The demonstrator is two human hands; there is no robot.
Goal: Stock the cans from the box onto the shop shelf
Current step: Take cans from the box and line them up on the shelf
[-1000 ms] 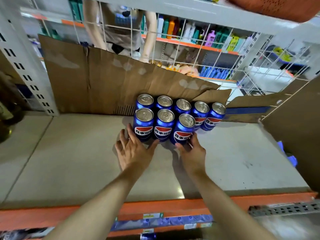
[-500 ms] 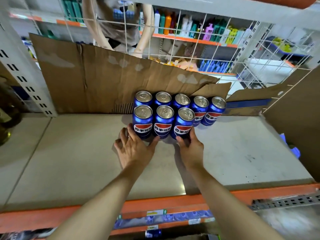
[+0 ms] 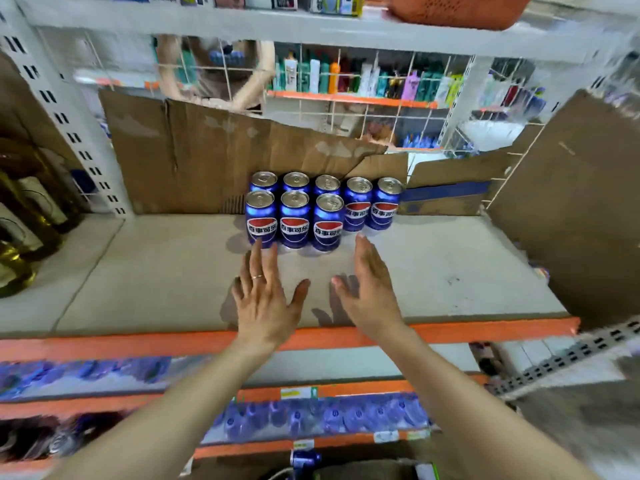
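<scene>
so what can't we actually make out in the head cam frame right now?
- Box: cut off by the bottom edge, contents unseen.
- Lower-shelf stock: motion-blurred, only blue shapes.
- Back-row cans: three labels hidden behind the front row.
- Left hand and right hand: open, empty; whether the left fingertips touch a can is unclear.

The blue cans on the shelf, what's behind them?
A brown cardboard sheet stands right behind the blue cans, with white wire mesh past it. The cardboard's bottom edge there is hidden by the cans.
</scene>
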